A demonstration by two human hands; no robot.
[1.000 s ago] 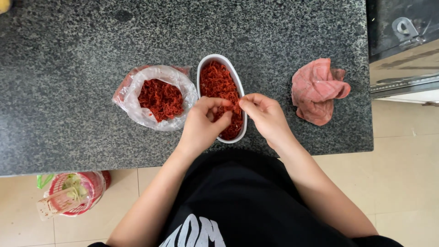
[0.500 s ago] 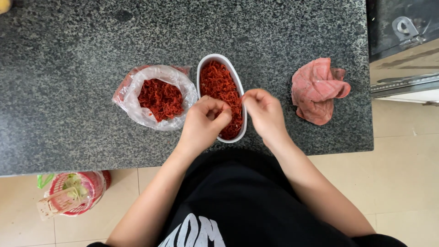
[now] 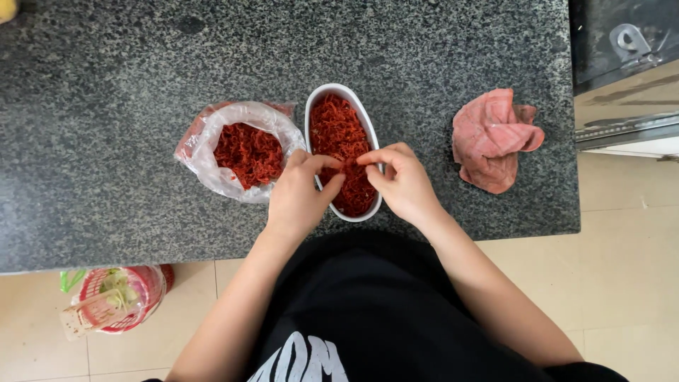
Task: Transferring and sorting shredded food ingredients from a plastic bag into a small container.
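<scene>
Stood at a speckled granite counter (image 3: 106,141), seen from above. Left hand (image 3: 300,194) and right hand (image 3: 399,184) met over the near half of a white oval dish (image 3: 322,99), fingertips (image 3: 338,164) pinched together on a few red shreds (image 3: 338,131) just above the heap. Both grips closed on shreds, thumbs against forefingers; how much was held could not be told. Dish lay lengthwise, away from the body, heaped with the same red shreds, its near end partly hidden beneath the hands. Just left of it, touching or nearly so, sat an open clear bag (image 3: 212,166) holding more red shreds. Well to the right, apart from the dish, lay a crumpled pink cloth (image 3: 491,138). Down on the tiled floor, left of the body, stood a pink basket (image 3: 117,297).
</scene>
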